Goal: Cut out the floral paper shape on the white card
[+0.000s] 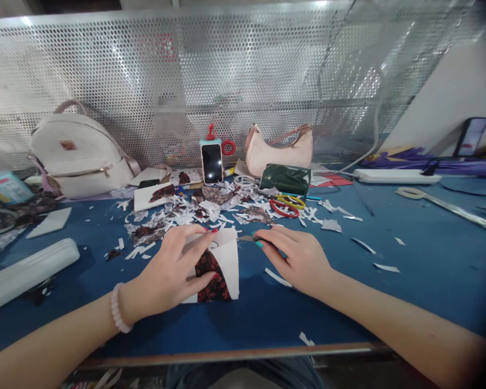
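My left hand [174,270] presses down on a folded white paper piece [229,265] backed with dark red patterned fabric [210,278], lying on the blue table [389,302]. The fingers grip its left edge. My right hand [295,256] lies just right of the paper and pinches a small thin metal tool [247,237] whose tip touches the paper's top right corner. What kind of tool it is I cannot tell. A bead bracelet [117,308] circles my left wrist.
Paper and fabric scraps [194,213] litter the table behind the hands. Further back stand a white backpack [79,151], a phone on a stand [211,162], a pink handbag [279,148], a green pouch [285,178], coloured rings [285,206]. A white case [24,273] lies at left, a power strip [395,175] at right.
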`<action>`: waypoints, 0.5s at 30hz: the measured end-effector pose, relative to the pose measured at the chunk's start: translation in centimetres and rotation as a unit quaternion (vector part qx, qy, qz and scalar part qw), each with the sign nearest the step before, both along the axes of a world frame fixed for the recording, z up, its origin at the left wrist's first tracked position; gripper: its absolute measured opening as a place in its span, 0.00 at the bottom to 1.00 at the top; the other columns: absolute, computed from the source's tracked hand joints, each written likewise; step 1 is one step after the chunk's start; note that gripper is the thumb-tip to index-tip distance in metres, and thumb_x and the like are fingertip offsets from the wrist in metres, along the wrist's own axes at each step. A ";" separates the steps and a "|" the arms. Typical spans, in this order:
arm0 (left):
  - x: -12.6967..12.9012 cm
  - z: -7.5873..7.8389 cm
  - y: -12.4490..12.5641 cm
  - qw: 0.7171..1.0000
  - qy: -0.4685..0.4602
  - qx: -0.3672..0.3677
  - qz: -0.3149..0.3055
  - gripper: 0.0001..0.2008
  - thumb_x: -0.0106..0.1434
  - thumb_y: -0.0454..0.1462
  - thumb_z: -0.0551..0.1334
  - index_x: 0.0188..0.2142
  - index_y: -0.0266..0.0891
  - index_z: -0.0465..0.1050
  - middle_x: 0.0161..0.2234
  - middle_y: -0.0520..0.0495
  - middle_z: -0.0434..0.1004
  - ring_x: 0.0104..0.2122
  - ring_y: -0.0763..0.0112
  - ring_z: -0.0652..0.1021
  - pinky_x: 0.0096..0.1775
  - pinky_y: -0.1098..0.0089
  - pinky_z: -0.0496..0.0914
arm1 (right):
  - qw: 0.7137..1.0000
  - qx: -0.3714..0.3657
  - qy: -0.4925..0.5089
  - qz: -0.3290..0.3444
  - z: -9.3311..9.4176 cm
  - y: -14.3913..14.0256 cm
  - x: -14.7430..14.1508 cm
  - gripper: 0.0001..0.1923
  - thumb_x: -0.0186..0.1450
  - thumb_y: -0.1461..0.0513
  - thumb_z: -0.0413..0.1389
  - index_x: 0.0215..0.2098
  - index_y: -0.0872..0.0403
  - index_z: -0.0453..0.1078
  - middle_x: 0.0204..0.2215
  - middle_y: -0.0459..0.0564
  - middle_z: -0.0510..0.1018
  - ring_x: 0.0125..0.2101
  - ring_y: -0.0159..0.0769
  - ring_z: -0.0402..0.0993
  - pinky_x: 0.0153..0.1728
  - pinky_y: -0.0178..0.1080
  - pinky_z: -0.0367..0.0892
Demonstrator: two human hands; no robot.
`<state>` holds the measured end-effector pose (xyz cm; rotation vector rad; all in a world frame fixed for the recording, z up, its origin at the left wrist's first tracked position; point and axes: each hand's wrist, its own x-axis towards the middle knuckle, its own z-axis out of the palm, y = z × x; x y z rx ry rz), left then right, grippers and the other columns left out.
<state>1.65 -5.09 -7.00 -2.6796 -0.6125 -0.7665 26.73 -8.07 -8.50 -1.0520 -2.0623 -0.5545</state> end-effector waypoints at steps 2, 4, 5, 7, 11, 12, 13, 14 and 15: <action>0.0 0.0 0.0 1.000 0.002 0.000 0.001 0.30 0.61 0.36 0.57 0.60 0.36 0.47 0.46 0.36 0.58 0.48 0.55 0.64 0.47 0.56 0.63 | 1.000 0.000 0.002 0.001 0.0 0.0 0.0 0.12 0.66 0.64 0.44 0.35 0.57 0.70 0.27 0.52 0.77 0.25 0.32 0.73 0.23 0.32 0.65; 0.0 0.1 0.0 1.000 0.001 -0.001 -0.001 0.30 0.61 0.36 0.57 0.59 0.35 0.48 0.46 0.35 0.58 0.48 0.55 0.64 0.48 0.56 0.63 | 1.000 -0.001 0.002 0.002 0.0 0.0 0.0 0.12 0.66 0.64 0.45 0.36 0.57 0.69 0.28 0.52 0.77 0.25 0.32 0.73 0.24 0.32 0.65; 0.0 0.1 0.0 1.000 0.000 -0.002 -0.001 0.30 0.60 0.36 0.57 0.59 0.35 0.48 0.46 0.35 0.58 0.48 0.55 0.64 0.48 0.56 0.63 | 1.000 -0.001 0.003 0.003 0.0 0.0 0.0 0.12 0.66 0.64 0.45 0.36 0.58 0.69 0.28 0.52 0.77 0.25 0.32 0.73 0.24 0.33 0.65; 0.1 0.1 0.0 1.000 -0.003 -0.003 -0.002 0.30 0.60 0.35 0.57 0.60 0.36 0.47 0.46 0.36 0.59 0.47 0.55 0.64 0.47 0.56 0.63 | 1.000 -0.005 0.002 0.004 0.0 0.0 0.0 0.11 0.66 0.64 0.45 0.36 0.58 0.69 0.27 0.52 0.77 0.25 0.32 0.73 0.24 0.33 0.65; 0.1 0.2 -0.1 1.000 -0.010 -0.003 -0.002 0.32 0.60 0.35 0.58 0.61 0.38 0.46 0.46 0.36 0.61 0.47 0.55 0.65 0.46 0.55 0.64 | 1.000 -0.005 0.004 0.009 -0.1 0.0 0.0 0.11 0.66 0.64 0.45 0.36 0.57 0.69 0.27 0.52 0.77 0.25 0.32 0.73 0.24 0.33 0.65; 0.0 0.1 -0.1 1.000 -0.011 -0.003 -0.001 0.32 0.60 0.35 0.58 0.61 0.39 0.46 0.46 0.36 0.61 0.47 0.55 0.66 0.46 0.55 0.64 | 1.000 -0.004 0.005 0.011 -0.1 0.0 0.0 0.11 0.66 0.64 0.45 0.36 0.57 0.69 0.27 0.52 0.77 0.25 0.32 0.73 0.24 0.33 0.66; 0.0 0.1 -0.1 1.000 -0.013 -0.003 0.000 0.32 0.59 0.35 0.58 0.61 0.39 0.46 0.46 0.36 0.61 0.47 0.55 0.66 0.47 0.55 0.64 | 1.000 -0.001 0.007 0.012 -0.1 0.0 0.0 0.11 0.66 0.64 0.45 0.37 0.57 0.69 0.28 0.52 0.77 0.25 0.32 0.73 0.24 0.33 0.66; 0.0 0.0 -0.1 1.000 -0.015 -0.004 0.000 0.32 0.59 0.35 0.59 0.61 0.38 0.47 0.46 0.36 0.61 0.47 0.55 0.66 0.47 0.55 0.64 | 1.000 0.001 0.007 0.012 -0.1 0.0 0.0 0.11 0.66 0.64 0.45 0.37 0.57 0.69 0.28 0.52 0.77 0.25 0.32 0.73 0.24 0.32 0.66; -0.1 -0.1 -0.1 1.000 -0.017 -0.005 0.000 0.32 0.59 0.36 0.59 0.60 0.38 0.47 0.47 0.36 0.61 0.48 0.55 0.65 0.47 0.55 0.64 | 1.000 0.004 0.006 0.012 0.0 0.0 0.0 0.11 0.66 0.64 0.44 0.37 0.57 0.69 0.28 0.52 0.77 0.25 0.32 0.73 0.24 0.32 0.66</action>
